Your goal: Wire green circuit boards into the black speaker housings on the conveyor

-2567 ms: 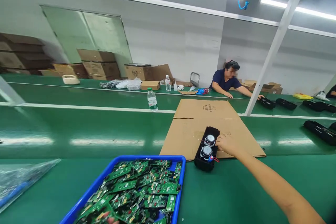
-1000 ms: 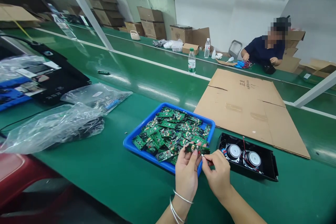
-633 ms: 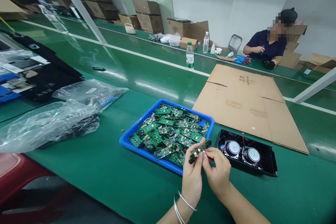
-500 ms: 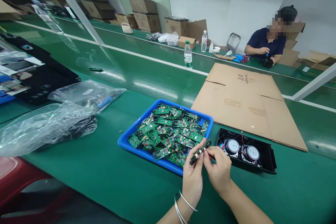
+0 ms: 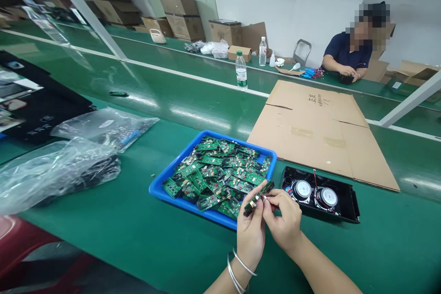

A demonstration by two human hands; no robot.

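My left hand (image 5: 251,229) grips a narrow green circuit board (image 5: 257,200) near the right front corner of a blue tray (image 5: 160,190). Close against the board, my right hand (image 5: 284,218) pinches a small white connector (image 5: 264,197); its wire is mostly hidden by the fingers. Many similar green boards (image 5: 210,161) lie heaped in the tray. Right of my hands, a black speaker housing (image 5: 347,197) holds two round speakers (image 5: 325,197) with red wires.
Flattened cardboard (image 5: 317,133) lies beyond the housing. Clear plastic bags (image 5: 79,156) are at the left, a red stool (image 5: 20,243) below them. A bottle (image 5: 241,73) stands mid-table. Across the table sits a person (image 5: 347,55) handling a black object.
The whole view has shifted slightly. My hands remain together at the board, with little change in grip. The person across has brought both hands together over the black object.
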